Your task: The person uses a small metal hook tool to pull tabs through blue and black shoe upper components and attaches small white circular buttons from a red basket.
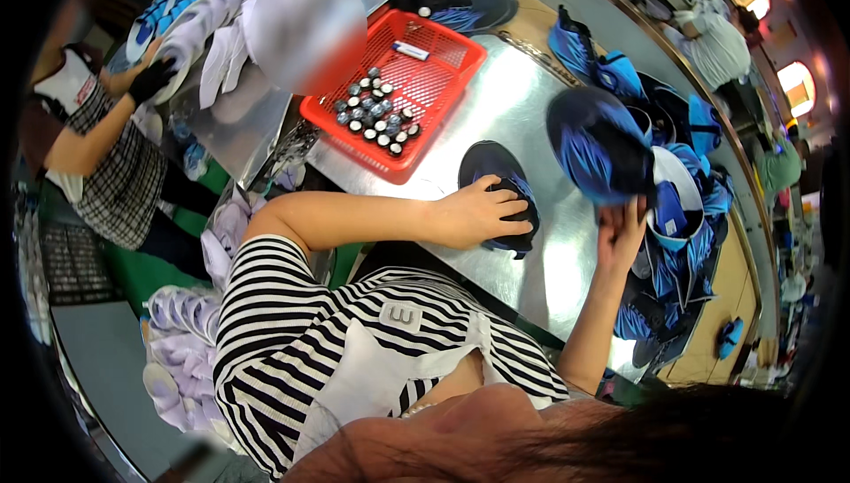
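Note:
A dark shoe upper (496,164) with blue streaks lies on the metal table in front of me, its rounded toe pointing away. My left hand (478,216) is over its near end, fingers curled across it. Raised at the right, a second black and blue shoe upper (595,142) is gripped at its lower end by my right hand (623,233). The thumb and some fingers of that hand are partly hidden by the upper. A heap of blue and black shoe uppers (677,186) lies just beyond it on the right.
A red plastic basket (456,85) holds several small black-and-white capped pieces (376,115) and a white-and-blue marker (410,51). Another shoe upper (465,0) lies behind it. White shoe parts (181,359) are piled at the left. A co-worker (97,146) wearing dark gloves stands far left.

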Available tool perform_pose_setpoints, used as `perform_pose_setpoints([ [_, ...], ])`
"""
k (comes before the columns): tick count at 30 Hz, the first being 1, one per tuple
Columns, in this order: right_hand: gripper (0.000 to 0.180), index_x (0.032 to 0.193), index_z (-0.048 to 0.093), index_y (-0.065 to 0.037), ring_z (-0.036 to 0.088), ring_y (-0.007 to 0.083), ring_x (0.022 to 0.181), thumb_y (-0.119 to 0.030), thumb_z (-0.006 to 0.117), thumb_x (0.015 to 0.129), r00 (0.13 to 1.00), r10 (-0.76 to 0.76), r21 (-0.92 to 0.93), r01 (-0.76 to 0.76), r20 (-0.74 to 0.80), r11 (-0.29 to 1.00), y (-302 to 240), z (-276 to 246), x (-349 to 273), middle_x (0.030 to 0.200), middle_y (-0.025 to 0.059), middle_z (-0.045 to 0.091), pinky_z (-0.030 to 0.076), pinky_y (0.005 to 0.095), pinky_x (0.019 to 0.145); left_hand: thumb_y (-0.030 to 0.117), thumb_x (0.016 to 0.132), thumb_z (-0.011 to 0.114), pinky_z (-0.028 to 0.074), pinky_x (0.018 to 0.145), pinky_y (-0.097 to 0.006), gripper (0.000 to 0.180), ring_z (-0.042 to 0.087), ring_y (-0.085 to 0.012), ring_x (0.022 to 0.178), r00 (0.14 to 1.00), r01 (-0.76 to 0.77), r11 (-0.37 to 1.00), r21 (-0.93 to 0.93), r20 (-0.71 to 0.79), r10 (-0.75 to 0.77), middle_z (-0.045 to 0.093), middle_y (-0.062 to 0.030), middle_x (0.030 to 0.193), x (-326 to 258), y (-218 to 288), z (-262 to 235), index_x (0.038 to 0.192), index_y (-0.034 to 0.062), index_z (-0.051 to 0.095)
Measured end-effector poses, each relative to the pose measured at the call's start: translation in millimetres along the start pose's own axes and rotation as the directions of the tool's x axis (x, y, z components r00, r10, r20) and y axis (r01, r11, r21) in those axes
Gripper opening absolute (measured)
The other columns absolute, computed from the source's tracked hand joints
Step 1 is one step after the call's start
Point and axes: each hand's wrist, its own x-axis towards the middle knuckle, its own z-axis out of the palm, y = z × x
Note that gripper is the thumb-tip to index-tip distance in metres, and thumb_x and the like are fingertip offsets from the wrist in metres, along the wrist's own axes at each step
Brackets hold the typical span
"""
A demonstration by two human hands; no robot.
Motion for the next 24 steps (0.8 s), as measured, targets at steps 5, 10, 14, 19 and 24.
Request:
perform_pose_setpoints([
  [5, 0.006, 0.098, 0.060, -0.010, 0.049, 0.0161, 0.073, -0.011, 0.055, 0.096, 0.992, 0.112, 0.331, -0.126, 0.064, 0.935, 64, -149, -36, 0.082, 0.0024, 0.053, 0.039, 0.0295, 0.061, 0.016, 0.074, 0.070, 0.030, 0.108, -0.048, 0.066, 0.031, -0.0361, 0.136, 0.993, 0.020, 0.960, -0.279, 0.120, 0.014, 0.037, -0.0177, 0.145, -40, -23, -39, 0.135, 0.0134, 0.046],
  [10, 0.041, 0.131, 0.045, -0.008, 0.060, 0.0189, 0.094, -0.034, 0.049, 0.100, 0.944, -0.108, -0.350, -0.009, -0.312, 0.937, 17, -110, -70, 0.123, 0.0098, 0.055, 0.045, 0.0285, 0.064, 0.013, 0.079, 0.068, 0.045, 0.091, -0.040, 0.036, 0.057, -0.0279, 0.105, 0.840, 0.508, 0.749, -0.426, 0.052, -0.540, 0.064, -0.0115, 0.110, -75, -106, -82, 0.114, 0.0078, 0.063],
  [14, 0.032, 0.124, 0.052, -0.003, 0.061, 0.0201, 0.098, -0.023, 0.049, 0.099, 0.828, -0.551, -0.704, 0.453, 0.105, 0.547, -40, -90, -81, 0.116, 0.0132, 0.060, 0.049, 0.0295, 0.075, 0.005, 0.074, 0.064, 0.048, 0.081, -0.041, 0.027, 0.059, -0.0306, 0.091, 0.859, 0.509, 0.839, 0.192, -0.051, -0.509, 0.065, -0.0106, 0.100, -106, -161, -50, 0.100, 0.0087, 0.068],
  [19, 0.035, 0.109, 0.063, -0.003, 0.061, 0.0254, 0.080, 0.002, 0.058, 0.075, 0.382, 0.039, -0.374, 0.917, 0.923, -0.134, -2, 10, -80, 0.096, 0.0103, 0.065, 0.045, 0.0341, 0.071, 0.009, 0.074, 0.060, 0.049, 0.074, -0.046, 0.018, 0.063, -0.0339, 0.084, 0.901, 0.418, 0.863, 0.284, -0.005, -0.435, 0.066, -0.0149, 0.088, -84, -180, -34, 0.091, 0.0071, 0.067],
  [24, 0.041, 0.104, 0.063, -0.007, 0.059, 0.0246, 0.077, 0.005, 0.061, 0.065, 0.303, 0.114, -0.308, 0.951, 0.946, 0.032, 64, 8, -52, 0.094, 0.0075, 0.063, 0.043, 0.0344, 0.069, 0.003, 0.086, 0.056, 0.050, 0.063, -0.030, 0.018, 0.064, -0.0170, 0.074, 0.659, 0.586, 0.622, -0.520, -0.141, -0.739, 0.065, -0.0080, 0.085, -53, -115, -66, 0.103, 0.0044, 0.059],
])
